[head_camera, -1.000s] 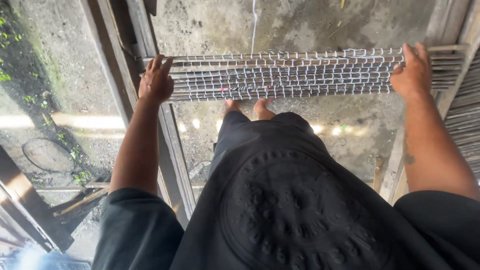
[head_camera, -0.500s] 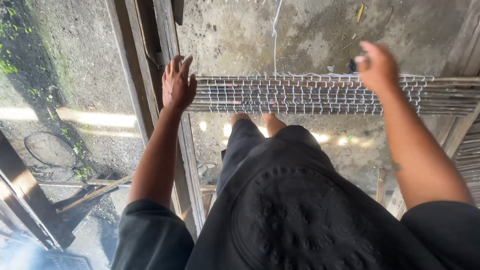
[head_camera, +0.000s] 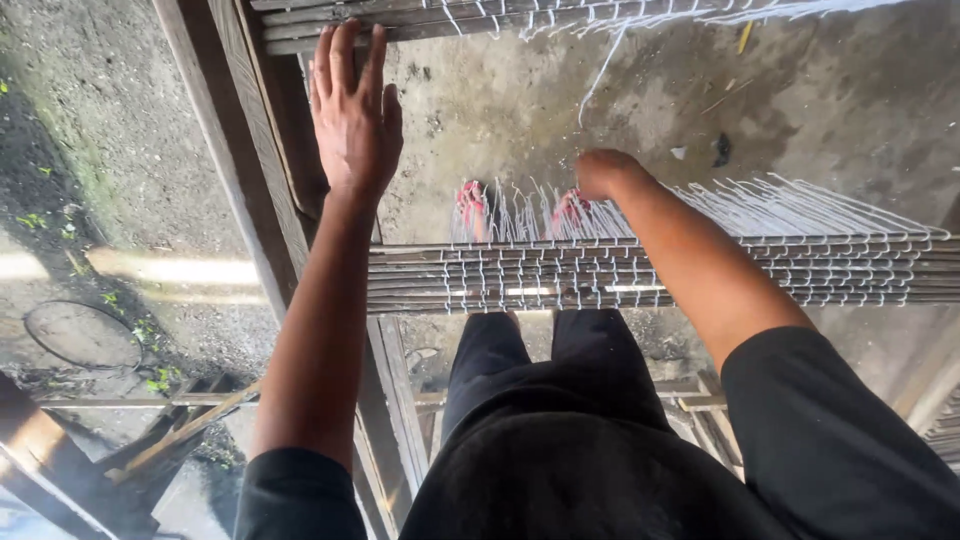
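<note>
In the head view, a woven mat of thin bamboo slats (head_camera: 640, 272) bound with white cords lies across the middle of the frame, its long axis running left to right, level, one end just beside a dark wooden frame post (head_camera: 235, 150) and the other passing out of the right edge. Loose white cord ends (head_camera: 800, 205) fan upward from its far edge. The left hand (head_camera: 352, 110) is raised flat over the post, fingers straight and spread, grasping nothing. The right hand (head_camera: 605, 172) sits at the mat's far edge among the cords, curled into a loose fist; whether it pinches a cord I cannot tell. A second slat bundle (head_camera: 400, 20) crosses the top. No packages, labels or signs show.
</note>
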